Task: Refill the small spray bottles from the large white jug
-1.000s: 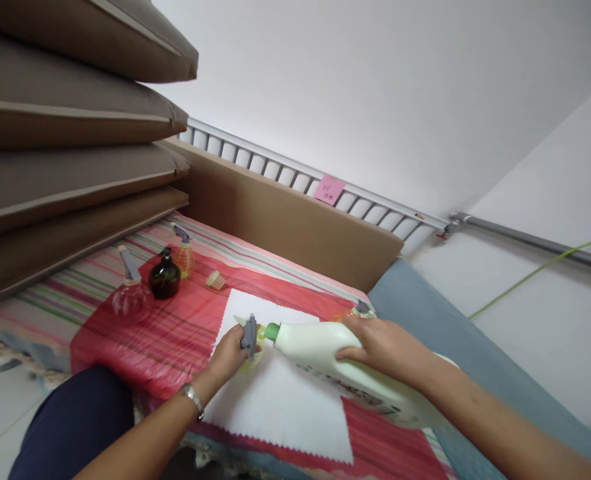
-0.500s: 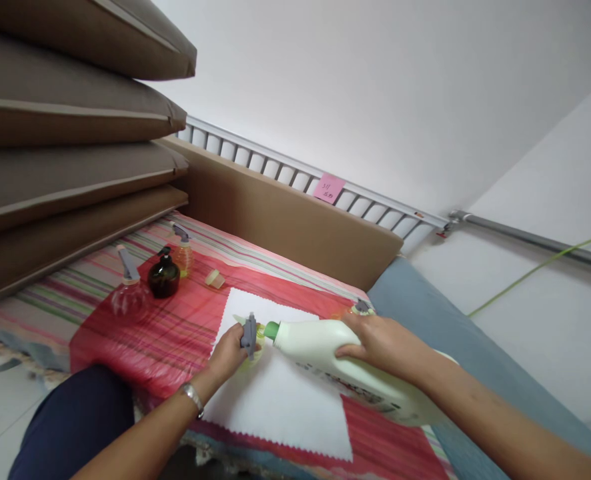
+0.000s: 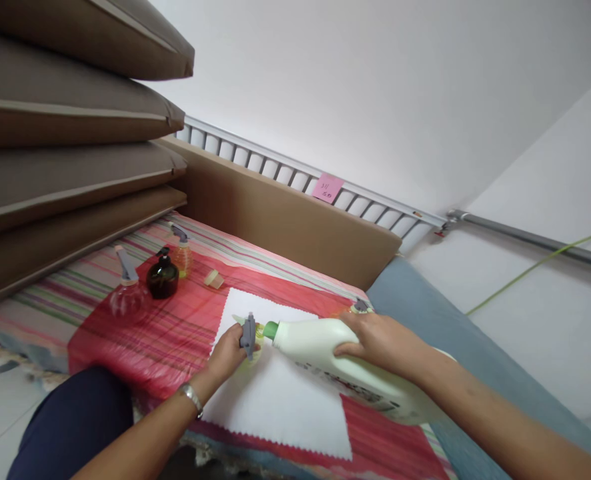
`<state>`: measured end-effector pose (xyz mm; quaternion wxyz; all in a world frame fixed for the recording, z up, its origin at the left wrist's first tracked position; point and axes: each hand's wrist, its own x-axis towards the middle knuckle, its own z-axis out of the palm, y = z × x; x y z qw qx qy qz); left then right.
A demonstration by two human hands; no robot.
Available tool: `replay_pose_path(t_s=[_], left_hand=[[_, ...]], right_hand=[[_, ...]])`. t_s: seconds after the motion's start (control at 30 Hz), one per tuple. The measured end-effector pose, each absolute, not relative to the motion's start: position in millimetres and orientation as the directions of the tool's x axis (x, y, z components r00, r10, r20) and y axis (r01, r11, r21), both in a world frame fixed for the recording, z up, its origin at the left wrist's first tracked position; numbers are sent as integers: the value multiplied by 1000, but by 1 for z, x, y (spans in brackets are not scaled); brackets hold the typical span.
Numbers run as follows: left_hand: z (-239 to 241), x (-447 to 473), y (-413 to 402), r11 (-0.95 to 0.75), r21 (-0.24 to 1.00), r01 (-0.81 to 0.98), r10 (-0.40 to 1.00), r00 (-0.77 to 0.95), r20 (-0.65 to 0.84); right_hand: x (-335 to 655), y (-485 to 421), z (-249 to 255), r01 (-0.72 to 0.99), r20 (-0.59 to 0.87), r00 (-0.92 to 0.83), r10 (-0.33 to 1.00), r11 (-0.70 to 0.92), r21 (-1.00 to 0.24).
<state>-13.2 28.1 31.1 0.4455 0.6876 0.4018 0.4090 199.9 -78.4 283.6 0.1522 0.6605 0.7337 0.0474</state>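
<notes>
My left hand point(image 3: 230, 347) is closed around a grey trigger spray head point(image 3: 248, 336). Right beside it, partly hidden by my fingers, is a clear yellow-green bottle point(image 3: 258, 351) over a white sheet point(image 3: 285, 400) with a zigzag edge. My right hand point(image 3: 370, 340) grips a large pale green jug point(image 3: 310, 340), which is tipped almost on its side. The jug's green neck point(image 3: 271, 330) points left, at the top of the yellow-green bottle. Whether liquid flows between them I cannot tell.
On the red plastic sheet point(image 3: 185, 320) at left stand a clear spray bottle point(image 3: 127, 297), a dark pump bottle point(image 3: 163, 277) and a yellowish spray bottle point(image 3: 183, 259). A small pale piece point(image 3: 214, 279) lies nearby. Another sprayer point(image 3: 360, 307) is half hidden behind my right hand. Brown cushions point(image 3: 75, 167) are stacked left.
Both hands, the spray head and the jug hold almost the same position. The whole view has shifted very slightly.
</notes>
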Motion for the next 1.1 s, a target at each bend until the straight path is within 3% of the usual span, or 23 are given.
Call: replay_pose_path(t_s=[1.1], left_hand=[[30, -13, 29, -288, 942, 173, 913, 347, 215]], right_hand=[[195, -75, 289, 948, -185, -76, 980, 129, 290]])
